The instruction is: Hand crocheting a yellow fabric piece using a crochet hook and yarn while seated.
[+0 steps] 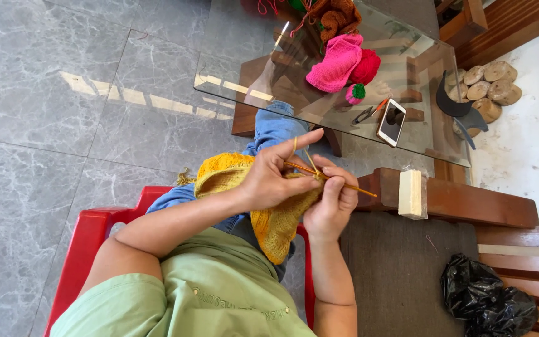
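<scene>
**Closely worked: two hands on a yellow crochet piece**

Here the left hand (274, 178) lies over the top of the yellow crochet piece (269, 215), its fingers curled and pinching the fabric, with a strand of yellow yarn (294, 145) looped around the raised forefinger. The right hand (332, 200) sits just beside it, fingers folded tight around a thin wooden crochet hook (338, 181), whose shaft slants out to the right past the knuckles. The crochet piece drapes over the person's lap, above a red plastic chair (88, 234).

Beyond the hands stands a glass bench (232, 62) carrying pink crochet work (335, 62), a red yarn ball (366, 65), small scissors (369, 112) and a white phone (392, 122). To the right, a pale block (412, 193) rests on a wooden bench arm (469, 203), and a black plastic bag (488, 299) lies on the seat.
</scene>
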